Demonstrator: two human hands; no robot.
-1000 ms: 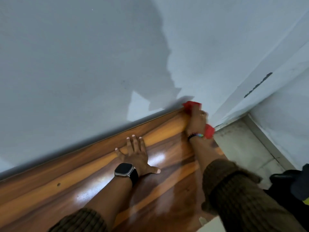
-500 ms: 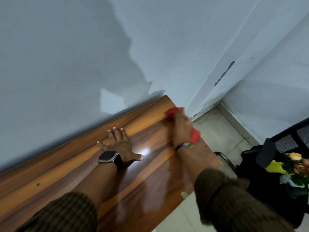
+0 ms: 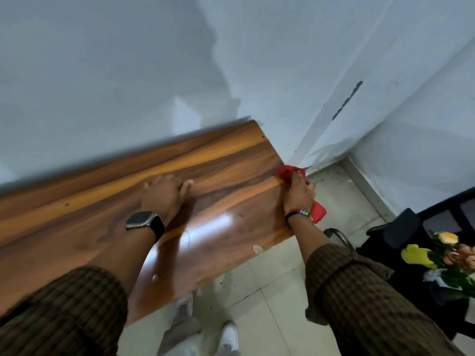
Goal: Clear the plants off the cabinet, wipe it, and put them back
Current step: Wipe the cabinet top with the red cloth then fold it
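The glossy brown wooden cabinet top (image 3: pixel 221 163) runs along the white wall with nothing standing on it. My right hand (image 3: pixel 299 192) presses a red cloth (image 3: pixel 289 172) down at the cabinet's right end edge; part of the cloth also sticks out by my wrist. Flat on the wood near the middle rests my left hand (image 3: pixel 164 194), fingers slightly curled and blurred, holding nothing. A bunch of plants with yellow and orange flowers (image 3: pixel 447 258) sits on a black chair at the right.
The black chair (image 3: pixel 401 227) stands on the tiled floor (image 3: pixel 270 278) just right of the cabinet. The white wall (image 3: pixel 128 73) backs the cabinet and meets a corner at right. My white shoes (image 3: pixel 228 335) are below the front edge.
My right hand has slid the red cloth from the back corner by the wall forward along the cabinet's right end. My left hand has stayed on the wood. The view swung right and down.
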